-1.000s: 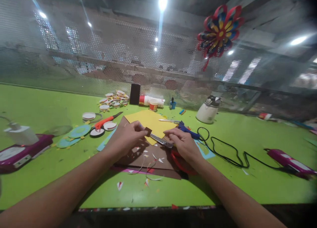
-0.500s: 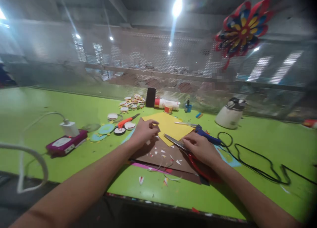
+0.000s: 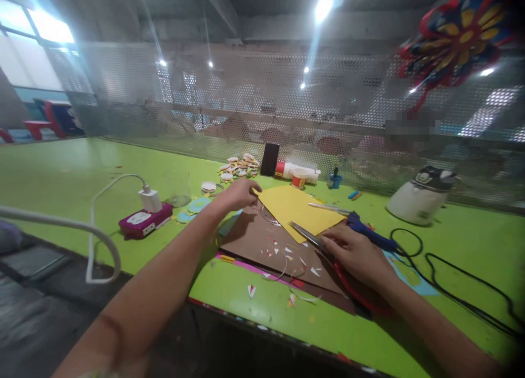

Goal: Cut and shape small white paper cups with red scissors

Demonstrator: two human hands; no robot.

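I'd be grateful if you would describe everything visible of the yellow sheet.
The yellow sheet looks like plain paper or card, lying cornerwise with one corner toward the person, partly over a brown sheet. The left hand has its fingertips at the left corner; whether they grip it is unclear. Scissors in the right hand overlap its near part, and a slim silvery tool overlaps its right side.

We have red-handled scissors [image 3: 310, 237], their metal blades aimed toward the far edge of the counter [image 3: 135, 159], tips over a plain yellow sheet [image 3: 295, 203]. Our sheet lies flat, a corner pointing toward the near edge, partly over brown sheets [image 3: 246, 238].
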